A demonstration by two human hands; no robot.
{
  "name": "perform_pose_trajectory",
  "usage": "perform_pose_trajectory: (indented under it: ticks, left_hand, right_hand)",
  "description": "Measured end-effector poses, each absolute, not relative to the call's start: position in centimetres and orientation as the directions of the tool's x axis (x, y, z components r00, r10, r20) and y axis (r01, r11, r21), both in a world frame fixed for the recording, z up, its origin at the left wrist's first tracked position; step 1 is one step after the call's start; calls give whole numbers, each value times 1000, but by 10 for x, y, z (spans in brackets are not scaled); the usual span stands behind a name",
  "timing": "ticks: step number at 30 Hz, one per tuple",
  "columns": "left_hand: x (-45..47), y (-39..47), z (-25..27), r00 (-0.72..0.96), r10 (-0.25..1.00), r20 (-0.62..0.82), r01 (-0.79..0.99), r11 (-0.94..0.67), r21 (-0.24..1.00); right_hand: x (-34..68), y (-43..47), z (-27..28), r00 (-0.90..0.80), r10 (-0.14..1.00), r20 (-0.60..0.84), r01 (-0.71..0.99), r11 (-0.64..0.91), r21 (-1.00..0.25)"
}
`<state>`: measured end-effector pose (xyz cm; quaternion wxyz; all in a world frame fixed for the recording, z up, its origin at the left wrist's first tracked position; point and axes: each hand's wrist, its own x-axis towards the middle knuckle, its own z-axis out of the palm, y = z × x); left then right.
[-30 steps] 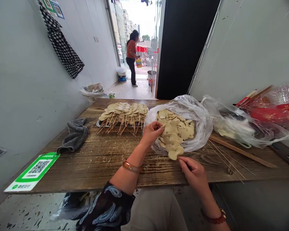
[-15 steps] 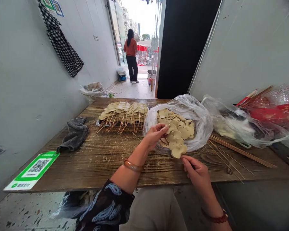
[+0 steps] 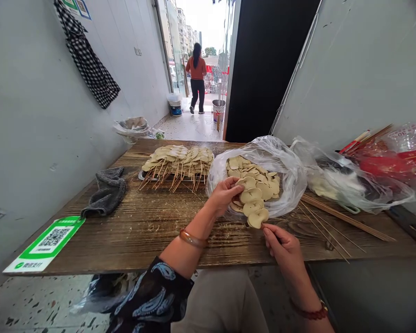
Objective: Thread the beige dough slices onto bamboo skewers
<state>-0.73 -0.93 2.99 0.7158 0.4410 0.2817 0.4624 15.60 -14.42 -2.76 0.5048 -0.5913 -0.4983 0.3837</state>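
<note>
Between my hands is a skewer of thin, round, pale slices, held at a slant over the near rim of an open plastic bag. My left hand pinches the top slice at the skewer's upper end. Lower down, my right hand is closed on the bare stick end. Inside the bag lie many loose pale slices. Left of it, a metal tray bears a pile of filled skewers, their stick ends toward me. What exactly the slices are, I cannot tell.
Bare bamboo sticks lie right of the bag, by another plastic bag and red packaging. A grey cloth and a green QR-code card lie at left. Near the doorway are a person and buckets.
The person by the doorway has moved right and farther off, one foot now lifted. My hands and the skewer have hardly moved.
</note>
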Motion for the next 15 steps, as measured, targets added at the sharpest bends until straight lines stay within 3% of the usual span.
perform_pose_trajectory:
  ticks: [7,15]
  left_hand:
    - [-2,-9,20,527,849,-51,-475,344,810]
    - [2,-19,27,563,827,-2,-537,368,759]
  right_hand:
    - [155,-145,-28,214,972,92,237,39,-971]
    - [151,-142,-25,186,975,122,317,58,-947]
